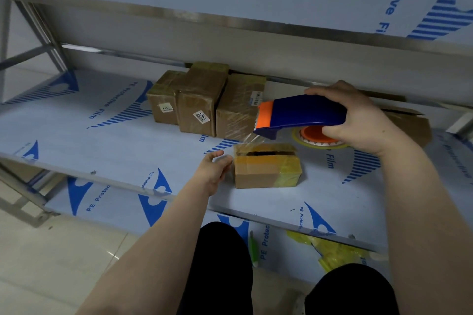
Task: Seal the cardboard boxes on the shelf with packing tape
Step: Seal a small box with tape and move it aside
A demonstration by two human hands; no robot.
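Head view of the middle shelf [76, 133], which is covered in blue-printed protective film.

(a) The small cardboard box [266, 169] lies near the shelf's front edge, just below frame centre. Its top flaps stand slightly apart, showing a dark slot, and yellowish tape wraps its sides.

(b) The right hand [358, 120], at 2 o'clock from the box, has its fingers and thumb wrapped round the blue-and-orange tape dispenser [304, 112]. The dispenser is held above the shelf with its toothed mouth pointing toward 9 o'clock.

(c) A clear strand of packing tape [249, 139] runs from that mouth down to the box's top left corner.

(d) The left hand [212, 169] sits at 9 o'clock of the box, fingers loosely spread and gripping nothing. Its thumb is at the box's left end, but contact cannot be told.

(e) Three taped boxes [199, 107] stand side by side, touching, at 11 o'clock against the back rail.

(f) A further opened carton [412, 123] lies at 3 o'clock, partly hidden behind the right hand.

(g) Yellow-green tape scraps [332, 250] lie on the lower shelf at 5 o'clock.
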